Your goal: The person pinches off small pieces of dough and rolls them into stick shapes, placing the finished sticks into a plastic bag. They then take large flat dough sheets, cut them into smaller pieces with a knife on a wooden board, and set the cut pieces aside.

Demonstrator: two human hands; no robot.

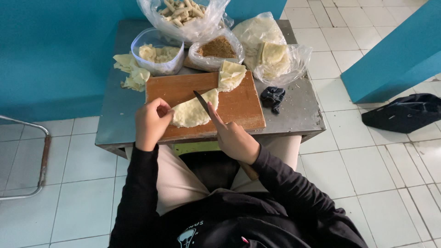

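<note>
**Cutting a pale wrapper sheet on a wooden board, seen from above**

The right hand (234,138) is closed around the handle of a dark-bladed knife (202,102), forefinger stretched along its back; the blade points toward the far left and lies across the right part of a pale, half-round wrapper sheet (190,111). The left hand (151,121) is curled, its fingertips pinching the sheet's left edge. The sheet lies on the near half of a brown wooden cutting board (239,108), close to the board's near edge.

At the far right corner of the board rests a small stack of folded wrapper pieces (230,75). The board sits on a grey metal table (112,119). Left of the board, on the tabletop, lies a loose heap of pale offcuts (131,71). Just beyond the board stands a clear plastic tub (157,57) holding pale filling; to its right, a clear bag of brown crumbs (216,48), and further right, a clear bag of folded sheets (275,62). At the far edge, a clear bag of rolled sticks (183,14). A dark crumpled cloth (273,98) lies on the table just right of the board.

On the white tiled floor to the right, well apart from the table, lies a black bag (404,112).
</note>
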